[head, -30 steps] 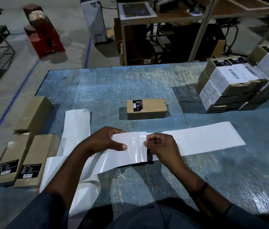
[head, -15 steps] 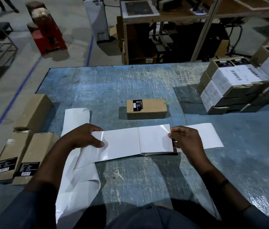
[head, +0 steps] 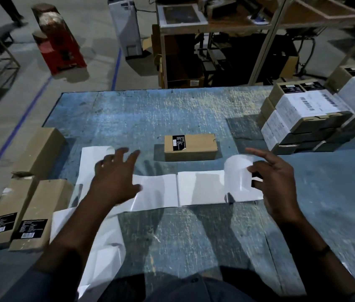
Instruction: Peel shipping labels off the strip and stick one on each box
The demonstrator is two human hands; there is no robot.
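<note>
The right hand [head: 274,184] is pinching a curled white paper label [head: 237,173], the left hand [head: 113,179] is spreading open, and sticking it on the small brown cardboard box [head: 190,147] probably comes next.

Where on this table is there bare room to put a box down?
Bare table behind the lone box, and the near right corner beside the label strip. Crowded: labelled stack far right, unlabelled boxes and spent backing paper left.
</note>
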